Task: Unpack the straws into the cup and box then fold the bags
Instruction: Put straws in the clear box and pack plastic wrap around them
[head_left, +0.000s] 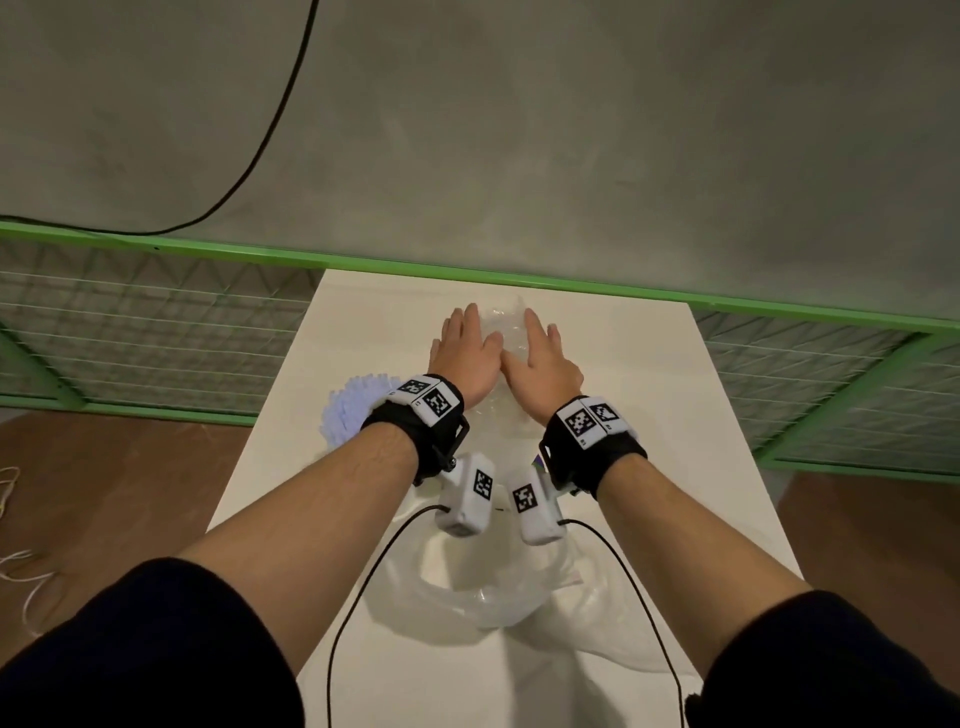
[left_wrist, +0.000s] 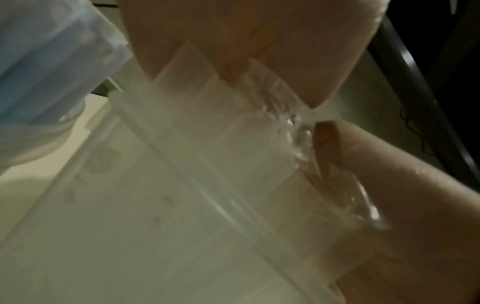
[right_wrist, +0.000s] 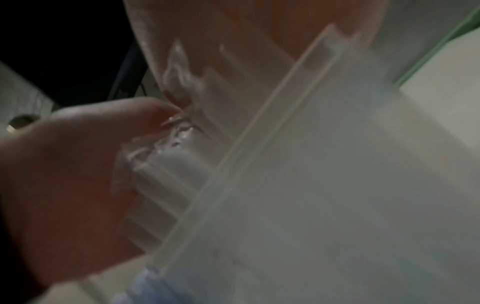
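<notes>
Both hands lie flat, side by side, on a clear plastic bag (head_left: 506, 332) near the far edge of the white counter (head_left: 675, 415). The left hand (head_left: 465, 353) and the right hand (head_left: 540, 364) have straight fingers pressing the film down; each grip is open, closed round nothing, though in the wrist views the thumbs touch crumpled film. This looks like the folding stage: the bag under the palms appears empty and is being flattened. At the left edge of the counter a cup (left_wrist: 39, 82) packed with pale blue straws (head_left: 353, 410) stands just beside the left wrist, so that part of the unpacking seems done. Both wrist views show a translucent ribbed box wall (right_wrist: 259, 164) close under the hands; what it holds cannot be told. A second clear bag (head_left: 498, 592) lies loose and unfolded toward the near edge, so at least that one is probably left. Camera cables trail across it and could snag.
</notes>
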